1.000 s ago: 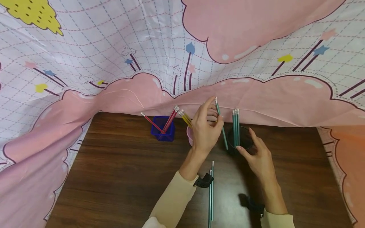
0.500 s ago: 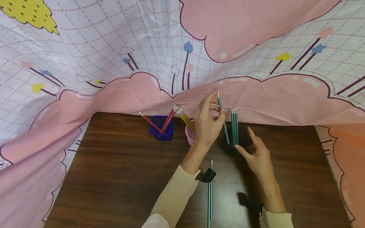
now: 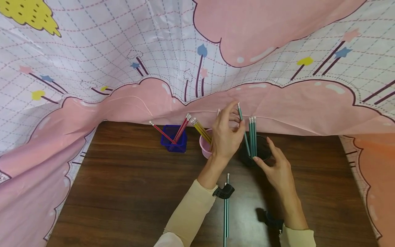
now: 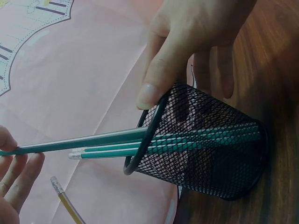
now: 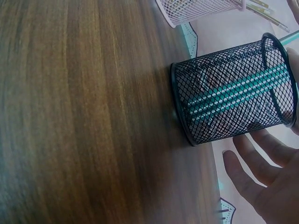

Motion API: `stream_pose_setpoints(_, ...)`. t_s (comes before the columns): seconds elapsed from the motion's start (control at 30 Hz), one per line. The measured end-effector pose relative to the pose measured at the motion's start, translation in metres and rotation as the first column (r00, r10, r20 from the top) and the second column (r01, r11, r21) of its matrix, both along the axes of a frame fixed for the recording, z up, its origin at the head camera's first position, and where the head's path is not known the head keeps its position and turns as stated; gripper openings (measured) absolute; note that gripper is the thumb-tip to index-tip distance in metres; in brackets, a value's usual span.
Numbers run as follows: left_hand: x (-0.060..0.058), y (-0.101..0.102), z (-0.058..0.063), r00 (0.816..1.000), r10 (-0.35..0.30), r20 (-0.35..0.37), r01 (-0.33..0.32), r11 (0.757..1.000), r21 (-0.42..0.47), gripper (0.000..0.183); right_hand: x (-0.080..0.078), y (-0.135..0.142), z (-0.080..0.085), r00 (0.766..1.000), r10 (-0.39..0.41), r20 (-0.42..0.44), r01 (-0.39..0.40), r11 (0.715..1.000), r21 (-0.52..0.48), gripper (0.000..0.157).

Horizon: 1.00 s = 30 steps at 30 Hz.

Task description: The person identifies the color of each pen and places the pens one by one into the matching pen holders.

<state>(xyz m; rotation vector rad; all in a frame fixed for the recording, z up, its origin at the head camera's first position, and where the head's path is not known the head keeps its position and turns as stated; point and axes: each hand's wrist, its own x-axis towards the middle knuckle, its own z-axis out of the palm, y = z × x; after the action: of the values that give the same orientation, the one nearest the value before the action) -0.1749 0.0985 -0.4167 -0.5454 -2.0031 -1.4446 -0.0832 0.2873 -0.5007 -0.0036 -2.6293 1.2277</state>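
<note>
My left hand (image 3: 227,137) pinches a green pencil (image 3: 246,142) near its eraser end. Its lower end is inside the rim of a black mesh pencil cup (image 4: 219,168), as the left wrist view shows. Several other green pencils (image 3: 252,137) stand in that cup, erasers up. My right hand (image 3: 280,169) holds the cup at its right side, thumb on the near rim and fingers around the far side. In the right wrist view the mesh cup (image 5: 233,91) stands on the table with the green pencils visible through its wall.
Left of the black cup stands a pink mesh cup (image 3: 205,148) with yellow pencils (image 3: 201,130), partly behind my left hand. Farther left is a blue cup (image 3: 178,148) holding red pencils (image 3: 181,129). Two green pencils (image 3: 226,216) lie on the wooden table (image 3: 129,192). A patterned cloth (image 3: 148,106) hangs behind.
My left hand has moved slightly up and right, bringing the pencil's lower end from the cup's left side to inside its rim. The right hand keeps its hold on the cup.
</note>
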Motion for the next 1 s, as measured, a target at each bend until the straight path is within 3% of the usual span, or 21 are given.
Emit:
stream_pose_setpoints(0.37, 0.008, 0.002, -0.001, 0.993, -0.076, 0.089, 0.080, 0.996, -0.034, 0.054, 0.000, -0.001, 0.000, 1.000, 0.005, -0.005, -0.005, 1.000, -0.003, 0.081)
stream_pose_setpoints(0.6, 0.012, 0.000, 0.001, 0.989, -0.122, 0.084, 0.126, 0.991, -0.050, 0.055, 0.000, 0.000, -0.001, 1.000, 0.001, -0.006, -0.001, 1.000, -0.003, 0.081)
stream_pose_setpoints(1.0, 0.030, 0.001, -0.017, 0.977, -0.181, 0.116, 0.184, 0.983, -0.021, 0.053, 0.007, 0.001, -0.003, 0.999, 0.036, 0.028, -0.037, 0.999, 0.035, 0.088)
